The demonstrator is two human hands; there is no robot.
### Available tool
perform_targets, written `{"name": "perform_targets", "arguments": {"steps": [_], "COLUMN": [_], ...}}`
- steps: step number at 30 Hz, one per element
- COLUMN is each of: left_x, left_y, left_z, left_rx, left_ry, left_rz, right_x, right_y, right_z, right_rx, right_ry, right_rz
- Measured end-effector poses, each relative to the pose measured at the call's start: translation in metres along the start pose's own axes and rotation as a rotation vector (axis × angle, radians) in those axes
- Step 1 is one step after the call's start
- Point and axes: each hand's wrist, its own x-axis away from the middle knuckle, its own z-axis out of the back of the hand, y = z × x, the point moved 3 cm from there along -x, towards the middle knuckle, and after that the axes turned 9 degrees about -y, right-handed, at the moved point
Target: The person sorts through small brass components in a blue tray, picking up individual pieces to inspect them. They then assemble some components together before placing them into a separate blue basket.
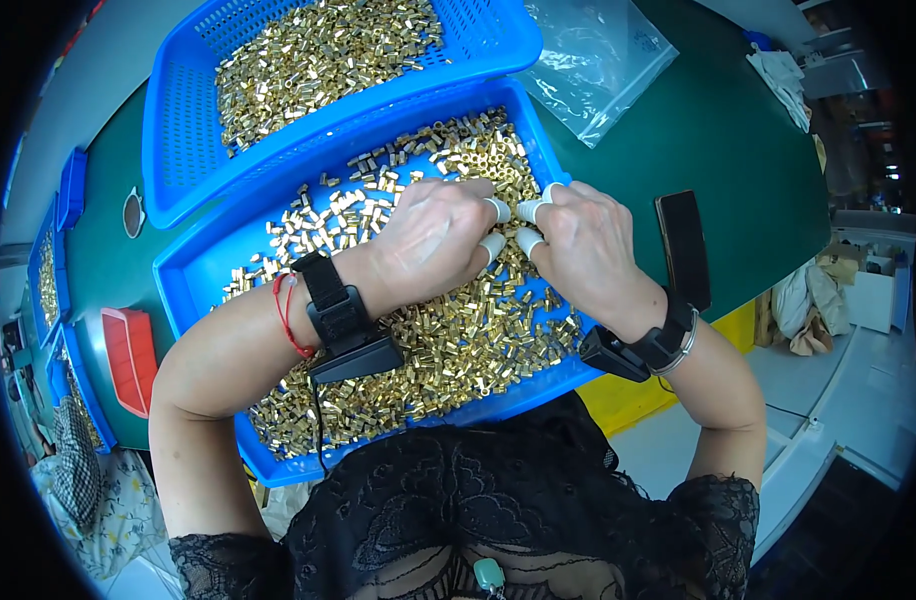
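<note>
A shallow blue tray (200, 268) in front of me holds many small brass-coloured metal fittings (468, 350), short and tube-like. Over its right-hand part my left hand (433, 238) and my right hand (590, 245) come close together, thumb and forefinger of each drawn into a pinch. White finger cots cover those fingertips. The fingertips nearly meet just above the fittings; whatever lies between them is too small or hidden to make out. Some fittings near the far right corner stand on end with their round openings up, while others lie scattered on their sides.
Behind the tray, overlapping its far edge, is a perforated blue basket (183, 130) of similar fittings. A clear plastic bag (603, 65) and a dark phone-like slab (684, 248) lie on the green table (743, 180). To the left sits a red tray (130, 360).
</note>
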Motion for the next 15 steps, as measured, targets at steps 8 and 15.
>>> {"name": "perform_targets", "arguments": {"steps": [8, 15], "left_x": [-0.0041, -0.0038], "left_y": [0.0001, 0.0052], "left_z": [0.0028, 0.0037], "left_rx": [0.011, -0.031], "left_ry": [-0.032, -0.048], "left_rz": [-0.002, 0.058], "right_x": [-0.0031, -0.0024], "right_y": [0.0023, 0.003], "right_z": [0.0011, -0.0007], "right_rx": [0.038, 0.032], "right_ry": [-0.043, 0.025], "right_rz": [0.063, 0.091]}}
